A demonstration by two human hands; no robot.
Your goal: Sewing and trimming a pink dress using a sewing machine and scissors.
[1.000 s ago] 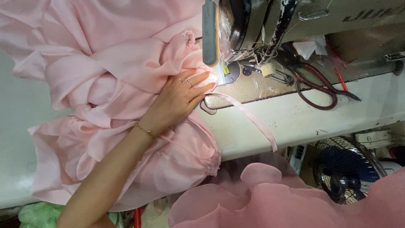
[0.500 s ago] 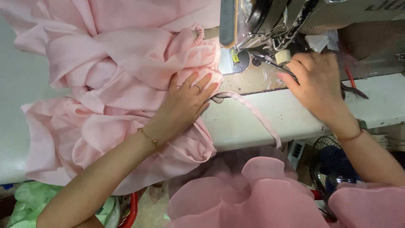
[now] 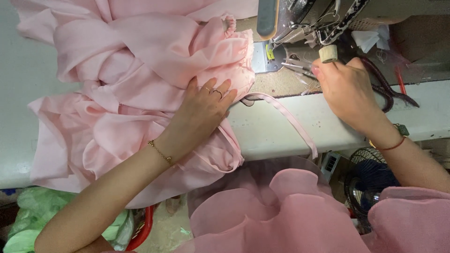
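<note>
On sewing table: left hand flat, open on pink fabric; right hand pinching tweezers.

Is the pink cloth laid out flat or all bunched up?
Bunched up: the pink cloth lies in heaped folds under the left hand.

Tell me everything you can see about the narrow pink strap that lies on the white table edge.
The narrow pink strap is a flat, thin band of soft cloth, the same pale pink as the gathered fabric. It starts beside the left hand, near the fingers, runs slanting across the white table and hangs over its front edge. It lies slack and flat. The right hand does not touch it.
</note>
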